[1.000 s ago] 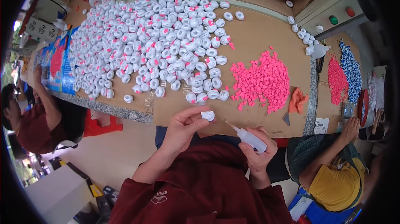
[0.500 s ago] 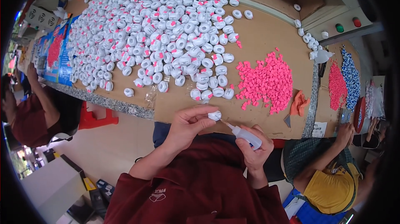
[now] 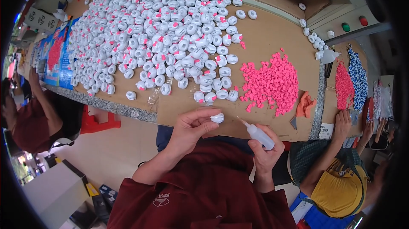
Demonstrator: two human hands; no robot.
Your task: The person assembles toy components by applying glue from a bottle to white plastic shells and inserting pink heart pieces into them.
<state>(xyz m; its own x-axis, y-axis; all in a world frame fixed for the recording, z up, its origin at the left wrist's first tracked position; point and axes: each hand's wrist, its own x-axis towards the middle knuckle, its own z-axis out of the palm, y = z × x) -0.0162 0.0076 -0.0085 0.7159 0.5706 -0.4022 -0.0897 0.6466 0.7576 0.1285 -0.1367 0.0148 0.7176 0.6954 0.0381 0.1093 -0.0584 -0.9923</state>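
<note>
Between the thumb and fingers of my left hand is a small white hollow plastic piece, held just over the near edge of the table. My right hand grips a translucent squeeze bottle with a thin nozzle, whose tip points up and left, apart from the white piece. Beyond my hands spreads a large heap of similar white pieces, many with pink parts on them. To its right lies a pile of small pink pieces on the cardboard.
An orange crumpled rubbery scrap and a small dark triangular piece lie right of the pink pile. Another white squeeze bottle rests at the right. Co-workers sit on both sides; one wears yellow. A shelf frame borders the back.
My right hand has drawn the squeeze bottle away to the right, so its nozzle has left the white piece. My left hand has barely moved. The right co-worker's arm has shifted.
</note>
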